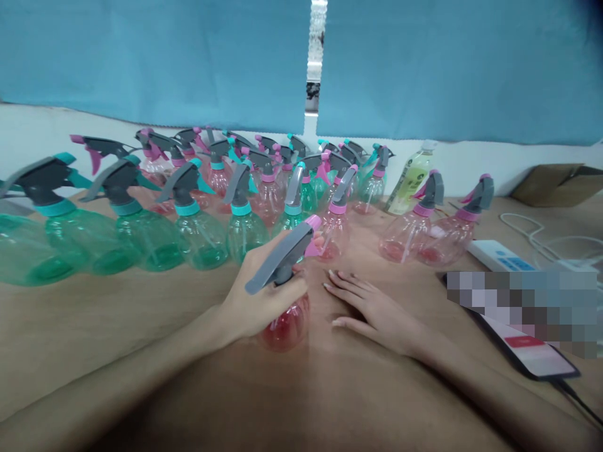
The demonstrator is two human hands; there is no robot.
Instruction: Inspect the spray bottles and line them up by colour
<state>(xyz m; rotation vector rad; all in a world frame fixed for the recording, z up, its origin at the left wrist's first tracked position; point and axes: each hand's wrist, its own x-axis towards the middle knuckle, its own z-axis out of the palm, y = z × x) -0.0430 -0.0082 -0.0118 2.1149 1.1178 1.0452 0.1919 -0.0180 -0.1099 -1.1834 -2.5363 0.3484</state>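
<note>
My left hand (268, 282) is wrapped round the neck and trigger of a pink spray bottle (285, 326) with a grey and pink spray head. The bottle stands upright on the table (198, 389) in front of me, its neck largely hidden by my fingers. To the right of it, my right hand (372, 311) lies palm down on the tabletop, fingers stretched out and holding nothing. Just beyond both hands stand a green spray bottle (288, 221) with a turquoise collar and another pink spray bottle (335, 235).
Green spray bottles (155, 242) line the left, with several more behind. Two pink spray bottles, one nearer (405, 235), stand right of centre beside a yellow-green drink bottle (411, 179). A phone (532, 358), a white box (499, 256), cables (532, 223) and a cardboard box (556, 185) lie right.
</note>
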